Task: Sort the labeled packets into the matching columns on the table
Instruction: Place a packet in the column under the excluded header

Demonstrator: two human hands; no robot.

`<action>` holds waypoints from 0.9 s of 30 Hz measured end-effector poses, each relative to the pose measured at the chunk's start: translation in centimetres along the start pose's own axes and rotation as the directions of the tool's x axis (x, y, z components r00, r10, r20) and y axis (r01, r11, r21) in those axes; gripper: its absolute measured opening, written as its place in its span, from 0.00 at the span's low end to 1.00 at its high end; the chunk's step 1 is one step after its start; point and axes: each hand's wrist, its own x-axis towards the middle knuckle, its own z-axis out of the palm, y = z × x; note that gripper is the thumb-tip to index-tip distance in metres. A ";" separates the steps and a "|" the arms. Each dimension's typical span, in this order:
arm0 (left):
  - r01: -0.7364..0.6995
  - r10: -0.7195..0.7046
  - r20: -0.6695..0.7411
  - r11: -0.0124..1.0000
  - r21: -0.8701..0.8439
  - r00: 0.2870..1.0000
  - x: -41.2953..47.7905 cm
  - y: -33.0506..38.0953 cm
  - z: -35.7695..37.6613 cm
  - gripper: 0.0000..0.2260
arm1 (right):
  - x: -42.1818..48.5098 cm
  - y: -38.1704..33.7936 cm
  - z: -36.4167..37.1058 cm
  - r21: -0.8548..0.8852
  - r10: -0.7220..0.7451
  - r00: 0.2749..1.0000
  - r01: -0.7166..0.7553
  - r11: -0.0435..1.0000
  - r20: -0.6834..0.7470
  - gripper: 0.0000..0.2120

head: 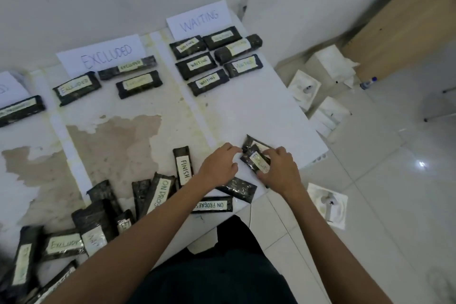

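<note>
Clamped on an EXCLUDED packet (258,162), the right hand (280,171) is holding it near the table (246,111) edge while the left hand (218,168) is pinching its upper end.

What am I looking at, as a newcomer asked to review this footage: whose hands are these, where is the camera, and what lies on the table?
There is no machine here: a person works with bare hands. The single picture comes from a camera worn on that person's head, looking down, so both arms reach in from below. On the white table, paper signs head the columns: the EXCLUDED sign and the WAITING sign. Sorted packets, black with matching labels, lie beneath them. An unsorted pile lies along the near edge. The right hand grips an EXCLUDED packet, which lies over a second packet. The left hand reaches to its far end; whether it pinches there is unclear.
</note>
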 end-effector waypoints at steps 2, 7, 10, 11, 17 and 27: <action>0.008 -0.009 -0.003 0.999 -0.035 1.000 0.2 0.6 1.0 0.20 | -1.0 0.5 1.1 -0.066 0.037 0.999 -0.037 0.997 0.006 0.30; 0.002 -0.001 0.018 0.999 -0.049 1.000 0.2 1.7 2.2 0.25 | -1.4 0.9 2.0 -0.089 0.010 0.999 -0.013 0.996 -0.034 0.30; -0.014 0.014 0.000 1.000 -0.003 1.000 -0.1 2.1 2.0 0.28 | -1.3 0.7 1.5 -0.074 -0.029 0.999 0.026 0.997 -0.036 0.30; -0.041 0.044 -0.035 0.997 0.066 0.998 -0.2 2.1 1.9 0.30 | -1.2 0.7 1.2 -0.061 -0.054 0.998 0.051 0.997 -0.039 0.30; -0.227 0.314 -0.143 0.875 0.428 0.939 -2.2 0.4 0.5 0.31 | -1.0 -1.5 0.1 0.037 -0.325 0.941 0.329 0.944 -0.092 0.31; 0.031 0.093 -0.339 0.939 0.343 0.936 -6.6 -5.0 -3.5 0.28 | 0.6 -8.8 0.4 0.078 -0.560 0.826 0.564 0.822 -0.061 0.28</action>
